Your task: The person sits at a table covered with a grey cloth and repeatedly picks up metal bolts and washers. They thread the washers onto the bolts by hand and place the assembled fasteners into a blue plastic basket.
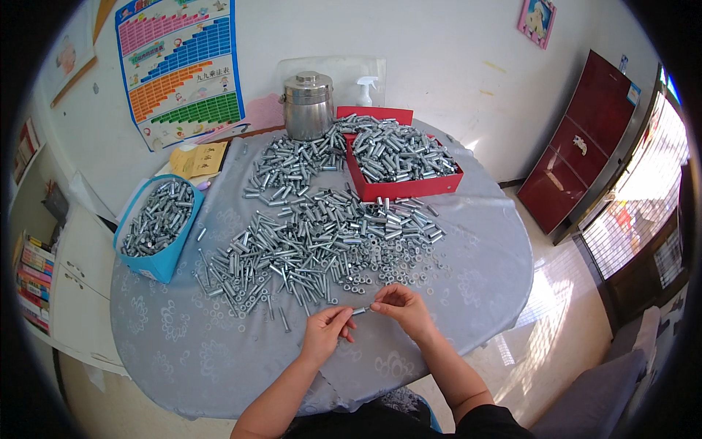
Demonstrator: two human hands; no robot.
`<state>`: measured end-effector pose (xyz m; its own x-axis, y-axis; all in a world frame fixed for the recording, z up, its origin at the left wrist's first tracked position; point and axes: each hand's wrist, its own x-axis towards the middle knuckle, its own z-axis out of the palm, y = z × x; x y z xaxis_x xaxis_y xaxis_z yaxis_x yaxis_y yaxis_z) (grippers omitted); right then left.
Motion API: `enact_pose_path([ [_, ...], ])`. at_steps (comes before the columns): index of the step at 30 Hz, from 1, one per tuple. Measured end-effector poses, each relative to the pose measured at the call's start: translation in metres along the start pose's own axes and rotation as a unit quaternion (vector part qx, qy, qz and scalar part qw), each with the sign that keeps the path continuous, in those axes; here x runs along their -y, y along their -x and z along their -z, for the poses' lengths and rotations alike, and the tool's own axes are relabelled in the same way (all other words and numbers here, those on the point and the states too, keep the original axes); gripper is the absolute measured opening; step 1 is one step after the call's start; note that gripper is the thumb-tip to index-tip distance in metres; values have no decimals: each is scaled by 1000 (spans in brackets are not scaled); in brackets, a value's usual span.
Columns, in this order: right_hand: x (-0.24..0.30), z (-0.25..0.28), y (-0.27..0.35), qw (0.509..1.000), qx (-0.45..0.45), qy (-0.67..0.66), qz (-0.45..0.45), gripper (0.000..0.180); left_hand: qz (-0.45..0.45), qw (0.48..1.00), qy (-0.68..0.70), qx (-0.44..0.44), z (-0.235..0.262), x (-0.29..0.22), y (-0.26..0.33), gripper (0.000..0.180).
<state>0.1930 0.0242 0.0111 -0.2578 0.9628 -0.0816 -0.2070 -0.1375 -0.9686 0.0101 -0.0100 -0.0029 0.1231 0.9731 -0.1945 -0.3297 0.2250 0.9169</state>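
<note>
Pinching one metal fastener [359, 311] between left hand [327, 333] and right hand [401, 309], above near tabletop [241, 366]. Apparently partway through, with red box [417, 191] and blue basket [174, 252] heaped, loose bolts [284, 319] and nuts [362, 279] left.

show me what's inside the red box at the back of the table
The red box holds a heap of silvery, rod-shaped metal pieces. They hide its floor, so whatever lies under the top layer cannot be seen.
</note>
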Motion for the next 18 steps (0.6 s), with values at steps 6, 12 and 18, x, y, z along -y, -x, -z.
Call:
enact_pose_path([
  [6, 1, -10, 4, 971, -1, 207, 119, 13, 37, 998, 50, 2, 1, 1, 0, 21],
  [12, 9, -11, 4, 942, -1, 298, 157, 22, 56, 996, 59, -29, 2, 0, -1, 21],
  [18, 20, 28, -24, 832, -89, 515, 187, 15, 32, 997, 66, -25, 4, -4, -1, 22],
])
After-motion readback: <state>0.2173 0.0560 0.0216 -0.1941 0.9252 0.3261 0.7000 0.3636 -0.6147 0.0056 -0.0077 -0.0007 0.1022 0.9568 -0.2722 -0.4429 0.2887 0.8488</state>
